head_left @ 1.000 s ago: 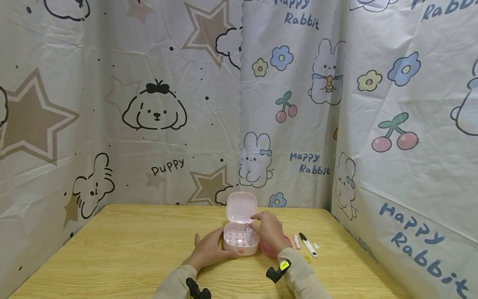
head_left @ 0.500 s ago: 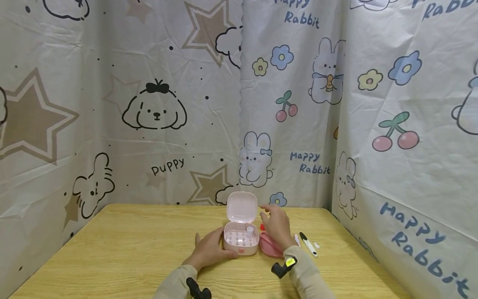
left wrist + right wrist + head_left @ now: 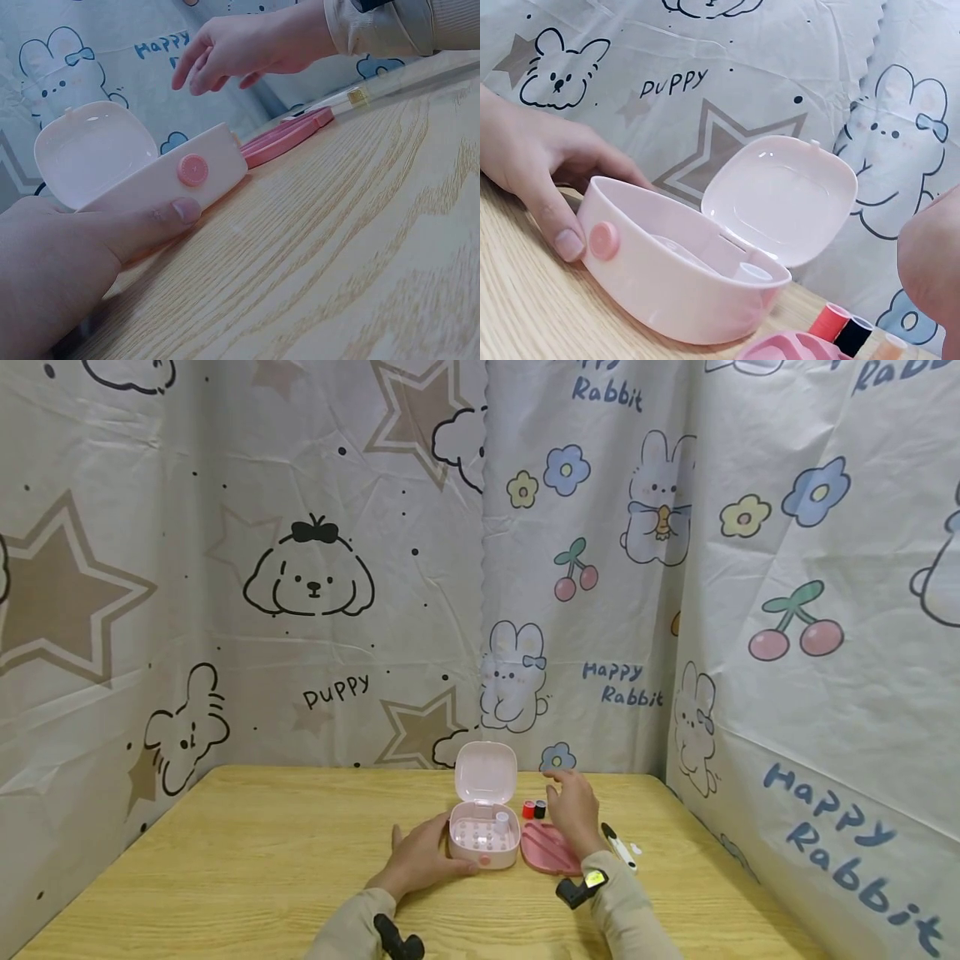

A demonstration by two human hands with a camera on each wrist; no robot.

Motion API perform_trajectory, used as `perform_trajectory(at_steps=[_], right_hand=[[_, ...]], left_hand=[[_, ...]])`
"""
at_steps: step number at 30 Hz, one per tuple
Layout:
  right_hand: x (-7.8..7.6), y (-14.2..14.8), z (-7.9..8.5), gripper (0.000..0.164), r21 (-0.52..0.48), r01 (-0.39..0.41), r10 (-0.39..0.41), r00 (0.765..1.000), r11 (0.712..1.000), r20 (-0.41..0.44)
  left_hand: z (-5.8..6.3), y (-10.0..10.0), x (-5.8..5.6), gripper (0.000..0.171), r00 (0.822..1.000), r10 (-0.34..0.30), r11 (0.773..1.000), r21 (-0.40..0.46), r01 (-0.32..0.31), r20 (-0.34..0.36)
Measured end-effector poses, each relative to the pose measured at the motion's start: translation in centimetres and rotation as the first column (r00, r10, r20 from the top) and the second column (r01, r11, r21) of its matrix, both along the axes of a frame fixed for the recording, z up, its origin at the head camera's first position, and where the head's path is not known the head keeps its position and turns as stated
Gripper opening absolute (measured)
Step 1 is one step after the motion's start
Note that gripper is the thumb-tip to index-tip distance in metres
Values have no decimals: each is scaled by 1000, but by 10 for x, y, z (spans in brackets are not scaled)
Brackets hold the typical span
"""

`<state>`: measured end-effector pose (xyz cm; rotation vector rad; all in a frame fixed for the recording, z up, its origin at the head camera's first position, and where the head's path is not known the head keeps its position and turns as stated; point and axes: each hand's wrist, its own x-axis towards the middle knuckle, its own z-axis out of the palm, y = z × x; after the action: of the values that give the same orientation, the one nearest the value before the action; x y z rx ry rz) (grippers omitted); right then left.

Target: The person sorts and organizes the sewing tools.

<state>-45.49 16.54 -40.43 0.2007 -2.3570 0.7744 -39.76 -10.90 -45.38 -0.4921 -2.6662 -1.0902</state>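
A pale pink sewing box [image 3: 483,858] stands with its lid [image 3: 486,772] raised. My left hand [image 3: 423,853] grips its left side, the thumb on the front beside the round pink button [image 3: 604,241]. Inside, one white thread spool [image 3: 502,820] stands upright at the right of the pegged floor. My right hand [image 3: 576,810] hovers right of the box with loosely bent fingers and nothing in them. Below it lies a darker pink tray [image 3: 542,860] with grooves. Behind the tray stand a red spool [image 3: 528,810] and a black spool [image 3: 540,809]; the right wrist view adds a peach spool [image 3: 890,349].
Right of the tray lie a white seam ripper or cutter with a black end [image 3: 619,847] and a small white piece [image 3: 636,848]. A yellow item [image 3: 358,96] shows beyond the tray. The wooden table [image 3: 262,860] meets printed curtains [image 3: 315,693] behind.
My right hand has let go of the white spool inside the box and moved right, uncovering the red and black spools and more of the tray. The left hand stays on the box.
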Motion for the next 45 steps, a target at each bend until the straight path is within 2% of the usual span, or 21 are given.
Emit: perform_trajectory(at_steps=[8, 14, 22, 35, 45], right_hand=[[-3, 13, -11, 28, 21, 41, -42, 996, 999, 79], [-3, 19, -19, 31, 63, 78, -88, 980, 995, 180], [-4, 22, -27, 29, 81, 115, -131, 962, 990, 239], [-6, 24, -38, 32, 100, 112, -136, 949, 989, 284], [-7, 22, -37, 25, 129, 122, -152, 952, 984, 265]], left_hand=[[0, 0, -1, 104, 1000, 4, 1000, -3, -4, -2], [1, -1, -2, 105, 1000, 1, 1000, -5, -1, -5], [-1, 0, -3, 106, 1000, -6, 1000, -6, 6, -10], [-3, 1, -1, 105, 1000, 2, 1000, -4, -2, 8], [-3, 1, -3, 106, 1000, -6, 1000, 7, 6, 4]])
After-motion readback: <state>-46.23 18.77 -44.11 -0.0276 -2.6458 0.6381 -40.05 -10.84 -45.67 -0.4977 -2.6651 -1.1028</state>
